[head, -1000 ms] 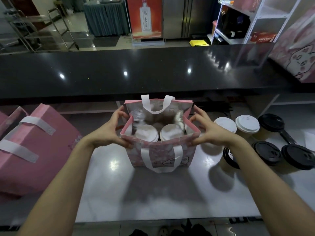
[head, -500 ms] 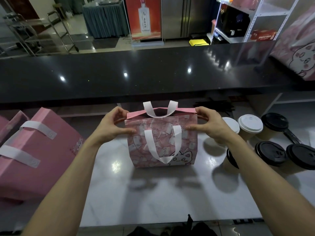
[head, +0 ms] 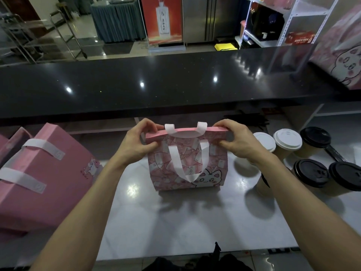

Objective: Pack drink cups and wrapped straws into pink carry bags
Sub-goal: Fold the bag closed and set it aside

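A: Where, the bag (head: 187,163)?
B: Upright at table (head: 175,222) centre, top pressed closed.
A: Hands?
B: Left (head: 134,143) pinching rim at nine o'clock, right (head: 240,143) at three. Cups (head: 289,145) farther toward three.

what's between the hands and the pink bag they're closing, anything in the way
Nothing visible. The left hand and right hand already pinch the top corners of the pink bag, with no object between them. The lidded cups stand apart to the right, and the flat pink bags lie to the left.
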`<action>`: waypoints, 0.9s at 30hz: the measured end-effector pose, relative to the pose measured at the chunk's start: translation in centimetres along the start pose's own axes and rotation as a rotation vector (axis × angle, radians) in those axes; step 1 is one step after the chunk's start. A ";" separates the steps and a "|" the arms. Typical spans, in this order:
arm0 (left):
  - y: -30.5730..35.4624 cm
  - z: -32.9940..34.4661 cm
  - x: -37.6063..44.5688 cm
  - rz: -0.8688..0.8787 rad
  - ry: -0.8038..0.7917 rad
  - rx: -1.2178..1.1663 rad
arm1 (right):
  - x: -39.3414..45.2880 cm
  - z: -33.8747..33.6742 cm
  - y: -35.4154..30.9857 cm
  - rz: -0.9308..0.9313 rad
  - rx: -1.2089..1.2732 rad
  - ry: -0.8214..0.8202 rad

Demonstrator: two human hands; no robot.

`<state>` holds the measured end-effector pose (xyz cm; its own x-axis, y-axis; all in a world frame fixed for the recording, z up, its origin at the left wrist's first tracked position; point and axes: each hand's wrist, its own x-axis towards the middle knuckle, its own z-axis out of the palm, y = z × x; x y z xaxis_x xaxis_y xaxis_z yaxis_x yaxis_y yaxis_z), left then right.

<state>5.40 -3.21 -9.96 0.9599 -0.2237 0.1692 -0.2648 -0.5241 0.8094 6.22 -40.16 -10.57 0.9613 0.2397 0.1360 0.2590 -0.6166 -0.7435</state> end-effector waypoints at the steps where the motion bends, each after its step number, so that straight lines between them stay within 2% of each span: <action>1: 0.3 0.0 0.1 0.012 0.002 0.023 | 0.0 0.0 -0.1 0.005 -0.007 0.001; 7: 1.2 -0.2 0.8 0.059 0.000 0.276 | 0.3 0.1 -0.7 -0.018 -0.067 -0.037; 13: 2.3 0.7 0.9 0.350 0.065 0.566 | 0.5 0.2 -1.1 -0.018 -0.086 -0.041; 19: 2.1 1.4 0.6 0.392 0.114 0.467 | 0.5 0.2 -0.9 -0.012 -0.059 -0.036; 27: 1.1 2.1 0.2 0.258 0.229 0.342 | 0.6 0.4 -0.1 -0.027 -0.061 -0.021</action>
<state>5.14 -5.55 -10.21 0.8443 -0.2156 0.4906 -0.4754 -0.7240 0.4999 6.74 -39.63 -10.66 0.9517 0.2725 0.1413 0.2909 -0.6537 -0.6986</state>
